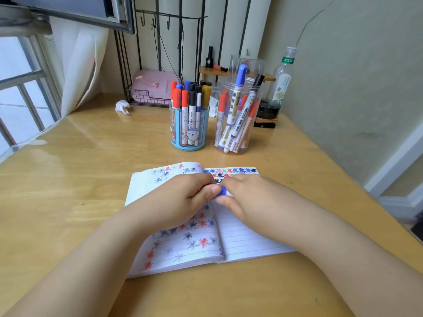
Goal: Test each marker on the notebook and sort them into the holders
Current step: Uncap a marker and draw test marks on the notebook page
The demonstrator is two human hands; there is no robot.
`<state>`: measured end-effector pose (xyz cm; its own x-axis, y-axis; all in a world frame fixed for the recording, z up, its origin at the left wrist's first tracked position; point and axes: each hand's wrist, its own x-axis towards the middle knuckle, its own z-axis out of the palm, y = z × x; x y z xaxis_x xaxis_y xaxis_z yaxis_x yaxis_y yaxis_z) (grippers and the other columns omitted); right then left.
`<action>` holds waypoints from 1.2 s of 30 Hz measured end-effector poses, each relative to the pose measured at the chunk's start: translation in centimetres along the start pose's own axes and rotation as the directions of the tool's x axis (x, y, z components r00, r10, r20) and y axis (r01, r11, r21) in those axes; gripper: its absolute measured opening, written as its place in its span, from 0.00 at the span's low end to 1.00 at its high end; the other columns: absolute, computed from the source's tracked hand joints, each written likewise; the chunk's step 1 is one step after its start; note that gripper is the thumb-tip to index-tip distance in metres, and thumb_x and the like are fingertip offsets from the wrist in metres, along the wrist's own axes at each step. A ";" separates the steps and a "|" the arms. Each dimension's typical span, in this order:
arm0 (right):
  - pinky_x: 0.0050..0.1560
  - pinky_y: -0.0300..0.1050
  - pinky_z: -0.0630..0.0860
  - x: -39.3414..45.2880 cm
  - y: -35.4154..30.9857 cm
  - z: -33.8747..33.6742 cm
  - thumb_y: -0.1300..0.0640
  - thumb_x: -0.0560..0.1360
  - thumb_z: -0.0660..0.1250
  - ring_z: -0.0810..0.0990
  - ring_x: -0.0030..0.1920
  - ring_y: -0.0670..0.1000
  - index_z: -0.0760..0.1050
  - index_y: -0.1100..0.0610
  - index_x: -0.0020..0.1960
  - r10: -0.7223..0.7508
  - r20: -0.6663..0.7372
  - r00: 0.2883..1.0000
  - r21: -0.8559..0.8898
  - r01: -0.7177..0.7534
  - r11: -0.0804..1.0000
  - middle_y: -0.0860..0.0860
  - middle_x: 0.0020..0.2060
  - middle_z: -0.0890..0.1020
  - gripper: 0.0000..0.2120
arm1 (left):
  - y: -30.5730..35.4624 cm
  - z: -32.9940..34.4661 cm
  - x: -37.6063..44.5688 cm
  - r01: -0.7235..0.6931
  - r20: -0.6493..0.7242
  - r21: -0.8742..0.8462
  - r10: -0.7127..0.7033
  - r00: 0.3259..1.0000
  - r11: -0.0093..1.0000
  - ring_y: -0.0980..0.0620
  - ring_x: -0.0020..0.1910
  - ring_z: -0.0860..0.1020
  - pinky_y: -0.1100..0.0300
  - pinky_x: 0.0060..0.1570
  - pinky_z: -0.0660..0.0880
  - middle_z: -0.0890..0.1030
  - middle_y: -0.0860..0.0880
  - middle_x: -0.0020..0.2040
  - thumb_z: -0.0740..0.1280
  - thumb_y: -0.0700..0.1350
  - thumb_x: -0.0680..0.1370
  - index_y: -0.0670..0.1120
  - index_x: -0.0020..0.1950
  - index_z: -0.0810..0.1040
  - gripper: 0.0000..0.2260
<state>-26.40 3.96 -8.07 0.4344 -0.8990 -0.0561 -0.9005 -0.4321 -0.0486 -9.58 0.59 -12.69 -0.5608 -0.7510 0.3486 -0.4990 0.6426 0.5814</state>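
Head view: open notebook (240, 234) flat on the wooden desk (80, 179), lined pages up, left page crowded with red, blue and black star-shaped scribbles, right page carrying a row of the same marks along its top edge and blank lines below. Above the notebook's spine, both hands meeting on one blue marker (223, 191). Left hand (183, 202) coming in from 7 o'clock, fingers curled round the marker's blue cap end, thumb pressed on top. Right hand (249, 197) coming in from 4 o'clock, fingers curled round the white barrel, thumb underneath; only a short blue-and-white stretch of the marker visible between the two hands, the rest hidden, so cap on or off impossible to tell. At 12 o'clock from the notebook, well apart from it, a blue holder (189, 131) with a cartoon cat on its front, filled with upright slim markers with red, blue, black and gold caps. Just beside it at 3 o'clock, a clear jar (239, 120) holding thicker markers leaning at angles, red, blue and black capped. Beyond the jar at 1 o'clock, a clear bottle (282, 81) near the wall. At 10 o'clock from the blue holder, a crumpled paper ball (123, 106), and behind it a wire basket (146, 97) with a pink case inside.
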 end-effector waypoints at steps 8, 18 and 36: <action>0.37 0.46 0.57 -0.9 0.0 -0.4 0.45 0.81 0.49 0.67 0.41 0.52 0.67 0.51 0.55 -0.023 -0.047 0.999 -0.074 0.019 0.997 0.50 0.49 0.77 0.13 | 1.1 0.0 0.0 0.016 0.034 -0.099 -0.013 0.999 0.995 0.60 0.31 0.70 0.70 0.34 0.65 0.69 0.54 0.28 0.52 0.57 0.73 0.53 0.36 0.69 0.12; 0.50 0.43 0.69 -1.3 2.0 -1.0 0.40 0.78 0.55 0.71 0.54 0.50 0.45 0.42 0.76 0.148 0.083 0.985 0.185 -0.162 0.969 0.46 0.53 0.71 0.31 | 0.6 -0.4 0.1 0.093 -0.039 -0.019 -0.094 0.995 0.995 0.63 0.31 0.70 0.69 0.33 0.65 0.69 0.54 0.28 0.55 0.53 0.78 0.53 0.33 0.67 0.14; 0.32 0.35 0.78 0.9 4.7 3.2 0.67 0.67 0.61 0.82 0.32 0.49 0.82 0.62 0.45 0.273 0.000 0.962 0.865 0.137 -0.482 0.61 0.36 0.83 0.13 | 0.9 0.3 0.1 0.220 -0.272 0.281 -0.143 0.952 0.934 0.69 0.33 0.68 0.79 0.39 0.62 0.68 0.61 0.32 0.61 0.54 0.77 0.53 0.49 0.72 0.06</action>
<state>-30.18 1.40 -11.51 0.1720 -0.9828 -0.0674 0.5106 0.1474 -0.8471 -10.31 1.14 -12.39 -0.2830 -0.8479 0.4483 -0.7753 0.4774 0.4135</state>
